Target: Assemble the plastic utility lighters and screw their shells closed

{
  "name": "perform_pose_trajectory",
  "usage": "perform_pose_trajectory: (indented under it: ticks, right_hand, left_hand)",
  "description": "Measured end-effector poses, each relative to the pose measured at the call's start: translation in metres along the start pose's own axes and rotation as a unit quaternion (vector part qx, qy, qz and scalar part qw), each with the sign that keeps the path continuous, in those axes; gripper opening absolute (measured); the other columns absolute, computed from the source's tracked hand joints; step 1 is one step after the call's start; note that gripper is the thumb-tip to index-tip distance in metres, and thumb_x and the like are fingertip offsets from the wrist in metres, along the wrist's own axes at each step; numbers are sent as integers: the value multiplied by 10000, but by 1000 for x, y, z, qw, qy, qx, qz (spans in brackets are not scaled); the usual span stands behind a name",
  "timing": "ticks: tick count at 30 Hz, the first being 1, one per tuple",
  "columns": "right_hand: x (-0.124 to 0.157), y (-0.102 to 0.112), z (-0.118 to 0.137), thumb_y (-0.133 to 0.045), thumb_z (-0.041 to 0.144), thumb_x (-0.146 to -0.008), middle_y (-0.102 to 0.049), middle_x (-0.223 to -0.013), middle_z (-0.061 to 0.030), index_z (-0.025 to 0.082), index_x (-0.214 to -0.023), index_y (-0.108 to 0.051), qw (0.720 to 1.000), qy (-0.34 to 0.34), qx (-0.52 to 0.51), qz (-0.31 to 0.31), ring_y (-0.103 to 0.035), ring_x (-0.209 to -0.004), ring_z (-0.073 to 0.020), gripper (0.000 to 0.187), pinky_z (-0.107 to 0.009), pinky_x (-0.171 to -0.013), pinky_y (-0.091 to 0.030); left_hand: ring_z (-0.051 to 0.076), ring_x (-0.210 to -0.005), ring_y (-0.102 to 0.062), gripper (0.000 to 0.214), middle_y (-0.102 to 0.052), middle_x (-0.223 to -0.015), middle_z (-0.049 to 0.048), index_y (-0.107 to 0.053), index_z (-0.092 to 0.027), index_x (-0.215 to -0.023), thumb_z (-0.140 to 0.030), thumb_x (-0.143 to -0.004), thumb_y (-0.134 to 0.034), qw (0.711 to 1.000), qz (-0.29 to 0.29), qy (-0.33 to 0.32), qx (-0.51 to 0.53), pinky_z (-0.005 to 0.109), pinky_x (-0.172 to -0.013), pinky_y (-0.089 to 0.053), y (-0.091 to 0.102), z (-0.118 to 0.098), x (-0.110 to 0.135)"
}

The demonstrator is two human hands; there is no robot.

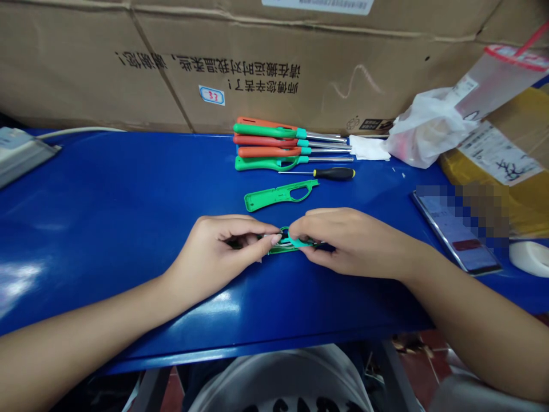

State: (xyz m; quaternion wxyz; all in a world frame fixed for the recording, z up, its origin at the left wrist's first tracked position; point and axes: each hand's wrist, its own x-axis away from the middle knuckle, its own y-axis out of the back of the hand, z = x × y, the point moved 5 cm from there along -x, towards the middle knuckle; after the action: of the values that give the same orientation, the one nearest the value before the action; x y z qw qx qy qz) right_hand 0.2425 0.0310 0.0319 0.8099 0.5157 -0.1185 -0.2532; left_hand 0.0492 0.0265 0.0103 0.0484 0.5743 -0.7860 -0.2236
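Near the front of the blue table, my two hands meet over an opened green lighter body point(283, 249). My left hand point(229, 240) has thumb and index finger pinched at its left part, with thin white wire-like bits showing beside the fingertips. At the right end, my right hand point(338, 237) is closed on the lighter around a teal trigger piece point(299, 241). Most of the inside is hidden by my fingers. Just beyond lies a loose green half shell point(274, 197), hollow side up. Behind it rests a screwdriver point(334, 173) with a black and yellow handle.
Several green and orange long-nosed lighters point(270, 152) lie at the back, against a cardboard box point(171, 74). On the right are a phone point(458, 234), a white plastic bag point(424, 129), a lidded cup point(501, 80) and a yellow package point(514, 171). A power strip point(23, 151) sits left.
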Motion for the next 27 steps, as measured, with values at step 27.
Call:
perform_pose_trajectory:
  ticks: [27]
  right_hand:
    - [-8,-15,-28,-899,282,-714,-708,-749,0,156,-913,-726,828,-270,-476,-120,-635,-705,-113,293,-230,-642,-501]
  left_hand:
    - [116,-759,-782,349,-827,-936,15,-804,-201,-1183,-166,-840,-862,988,11,-144,-57,175,-775,-650,0,-11,5]
